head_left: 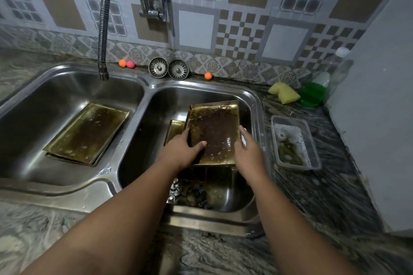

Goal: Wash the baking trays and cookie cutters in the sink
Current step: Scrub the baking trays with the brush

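A person is standing at a double stainless-steel sink (134, 83), holding a rectangular, brass-coloured metal baking tray (214, 136), burnt brown across its floor and beaded with water, tilted above the right basin; the left hand (185, 149) is clamping its grip on the tray's near left edge, thumb lying over the wet face; the right hand (245, 152) is lying along the right rim, and whether its grip is closing under the metal cannot be told; a second brass-coloured tray (176, 129) is sitting lower in the same basin; dark metal cookie cutters (194, 196) are lying at the basin's bottom on the near side; a stack of matching trays (87, 134) is resting in the left basin; the held tray is looking stiff and fairly light, yet wet and probably greasy, so it is likely to be slippery; its thin raised rims are offering the surest hold, one hand on each long side, thumbs over the lip; a yellow foam sponge (283, 92) and a clear plastic tub of suds (295, 143) are sitting on the dark stone table (312, 185) at the right.
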